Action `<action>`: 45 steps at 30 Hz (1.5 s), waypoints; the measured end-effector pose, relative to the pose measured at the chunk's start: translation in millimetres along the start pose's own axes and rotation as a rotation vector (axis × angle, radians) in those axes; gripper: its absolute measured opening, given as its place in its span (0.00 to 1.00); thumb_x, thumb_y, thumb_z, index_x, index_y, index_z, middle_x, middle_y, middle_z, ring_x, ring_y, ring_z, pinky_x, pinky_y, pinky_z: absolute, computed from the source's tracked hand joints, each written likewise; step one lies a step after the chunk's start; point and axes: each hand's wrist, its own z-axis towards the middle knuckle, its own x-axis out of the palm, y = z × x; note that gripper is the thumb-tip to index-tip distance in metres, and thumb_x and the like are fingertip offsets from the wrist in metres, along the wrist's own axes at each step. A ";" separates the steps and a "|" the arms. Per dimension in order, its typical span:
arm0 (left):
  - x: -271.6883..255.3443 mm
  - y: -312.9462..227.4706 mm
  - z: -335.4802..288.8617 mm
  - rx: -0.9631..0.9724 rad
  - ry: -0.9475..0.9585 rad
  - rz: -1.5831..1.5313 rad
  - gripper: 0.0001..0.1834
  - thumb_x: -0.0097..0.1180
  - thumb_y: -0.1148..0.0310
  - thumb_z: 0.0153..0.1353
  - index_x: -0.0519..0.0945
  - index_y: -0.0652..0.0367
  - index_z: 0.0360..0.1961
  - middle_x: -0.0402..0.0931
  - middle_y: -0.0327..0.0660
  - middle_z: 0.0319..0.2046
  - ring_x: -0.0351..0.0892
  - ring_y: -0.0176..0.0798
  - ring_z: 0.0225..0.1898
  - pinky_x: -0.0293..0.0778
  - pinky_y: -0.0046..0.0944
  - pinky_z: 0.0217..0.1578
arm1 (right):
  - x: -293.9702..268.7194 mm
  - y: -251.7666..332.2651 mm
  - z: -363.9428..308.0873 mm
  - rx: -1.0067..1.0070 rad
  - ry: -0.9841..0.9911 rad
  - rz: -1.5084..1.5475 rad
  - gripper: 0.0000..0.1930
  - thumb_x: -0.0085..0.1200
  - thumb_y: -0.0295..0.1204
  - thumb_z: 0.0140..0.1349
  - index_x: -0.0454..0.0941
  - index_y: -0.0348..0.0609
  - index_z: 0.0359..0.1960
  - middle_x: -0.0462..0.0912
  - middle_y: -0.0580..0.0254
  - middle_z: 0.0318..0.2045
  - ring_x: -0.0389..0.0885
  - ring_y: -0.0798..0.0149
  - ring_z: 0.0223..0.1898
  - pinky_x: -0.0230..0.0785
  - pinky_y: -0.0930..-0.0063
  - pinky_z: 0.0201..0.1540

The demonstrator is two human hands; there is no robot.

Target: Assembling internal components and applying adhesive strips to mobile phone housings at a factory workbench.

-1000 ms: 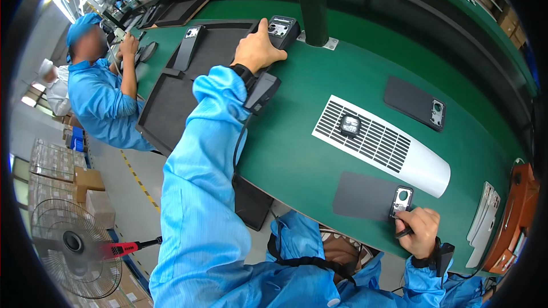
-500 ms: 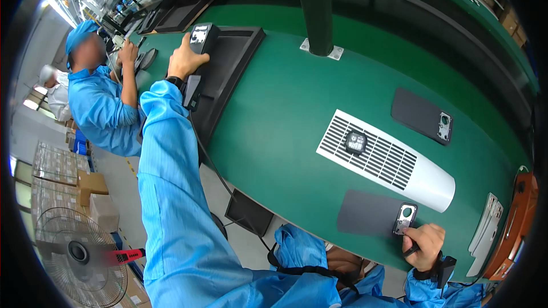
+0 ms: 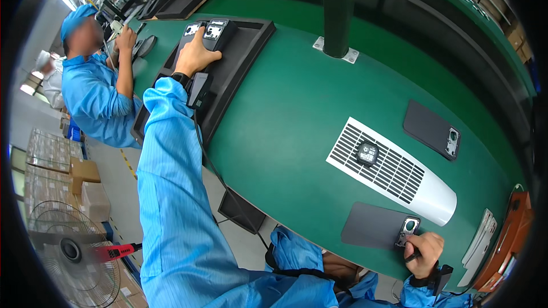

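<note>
My left hand reaches to the far left, over a black tray. Its thumb and index finger are spread against a dark block topped by a silver camera plate; another silver camera plate shows beside it. At the lower right, my right hand is closed, fingertips at the camera-plate end of a dark grey phone back cover lying flat. A small black item shows under its fingers, its kind unclear. A similar phone back cover lies farther back.
A white slotted panel carries a small black device. A green post rises from the bench. Pale flat plates and an orange-brown box stand at the right edge. A co-worker sits at the left; a fan stands below.
The view has shifted slightly. A second camera plate now shows left of my left index finger, beside the block. My right hand stays at the cover's plate end.
</note>
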 end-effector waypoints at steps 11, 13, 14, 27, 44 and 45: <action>0.1 20.3 0.4 -0.103 0.015 -0.095 0.59 0.69 0.40 0.43 0.59 0.66 0.70 0.73 0.65 0.57 0.75 0.60 0.59 0.69 0.45 0.60 | -0.3 1.6 -2.0 0.037 0.005 -0.006 0.06 0.63 0.26 0.47 0.81 0.43 0.29 0.74 0.62 0.18 0.72 0.58 0.17 0.61 0.65 0.23; -0.4 25.7 -3.3 -0.095 0.021 -0.090 0.61 0.69 0.39 0.43 0.58 0.67 0.70 0.73 0.65 0.58 0.74 0.60 0.60 0.68 0.45 0.61 | -1.0 0.2 -2.2 0.034 0.003 -0.003 0.07 0.63 0.26 0.47 0.81 0.43 0.29 0.74 0.62 0.18 0.72 0.57 0.17 0.61 0.65 0.23; -0.4 28.9 -5.7 -0.067 0.036 -0.068 0.60 0.68 0.39 0.43 0.58 0.66 0.71 0.73 0.65 0.57 0.74 0.60 0.60 0.68 0.45 0.61 | -1.0 0.4 -2.6 0.035 0.003 -0.002 0.07 0.63 0.26 0.47 0.81 0.43 0.29 0.74 0.62 0.18 0.72 0.57 0.17 0.61 0.65 0.23; -1.6 42.3 -3.3 0.004 0.162 -0.005 0.57 0.66 0.54 0.41 0.55 0.62 0.73 0.75 0.66 0.54 0.76 0.61 0.57 0.70 0.44 0.59 | 0.1 3.7 -1.8 0.038 -0.008 0.007 0.09 0.65 0.25 0.44 0.82 0.42 0.29 0.73 0.62 0.18 0.70 0.58 0.16 0.60 0.65 0.22; -1.0 19.6 5.8 0.097 0.125 -0.082 0.60 0.72 0.50 0.44 0.54 0.65 0.73 0.68 0.67 0.61 0.69 0.60 0.64 0.62 0.43 0.65 | 0.6 1.7 -0.7 0.050 0.005 -0.007 0.08 0.65 0.26 0.45 0.81 0.43 0.28 0.74 0.63 0.18 0.71 0.59 0.16 0.59 0.66 0.22; -3.0 16.0 6.9 0.074 0.160 -0.075 0.60 0.72 0.47 0.45 0.53 0.65 0.73 0.64 0.67 0.64 0.66 0.59 0.67 0.59 0.43 0.67 | 0.6 2.6 0.1 0.055 0.011 -0.004 0.08 0.65 0.26 0.45 0.81 0.43 0.28 0.75 0.63 0.18 0.71 0.59 0.16 0.60 0.66 0.22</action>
